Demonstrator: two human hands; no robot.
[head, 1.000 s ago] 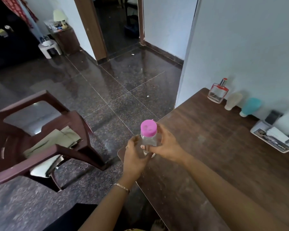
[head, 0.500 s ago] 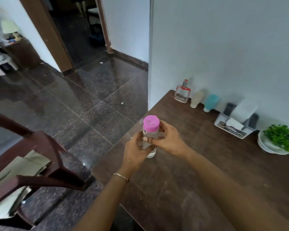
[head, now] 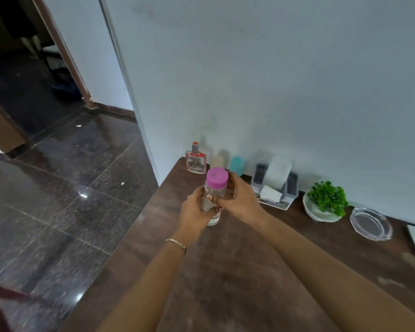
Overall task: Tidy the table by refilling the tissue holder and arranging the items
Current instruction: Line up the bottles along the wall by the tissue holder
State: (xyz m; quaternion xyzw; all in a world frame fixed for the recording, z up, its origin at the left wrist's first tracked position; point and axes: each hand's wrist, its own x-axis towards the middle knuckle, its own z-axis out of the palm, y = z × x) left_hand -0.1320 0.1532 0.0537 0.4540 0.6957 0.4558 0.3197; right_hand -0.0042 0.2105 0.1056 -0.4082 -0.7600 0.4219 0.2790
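Note:
A clear bottle with a pink cap (head: 216,179) is held upright above the dark wooden table (head: 237,271), both hands wrapped round its body. My left hand (head: 195,210) grips it from the left and my right hand (head: 240,198) from the right. The tissue holder (head: 277,185), white with grey ends and a white sheet sticking up, stands against the wall behind my right hand. Folded white tissues lie at its front.
Along the wall stand a red-topped perfume bottle (head: 196,160), a cream bottle (head: 216,161), a teal bottle (head: 237,166), a green plant in a white bowl (head: 326,202) and a glass ashtray (head: 370,224). The table's left edge drops to dark floor tiles.
The view has swung right, away from the chair and toward the wall. Both hands have carried the pink-capped bottle farther over the table, nearer the items at the wall.

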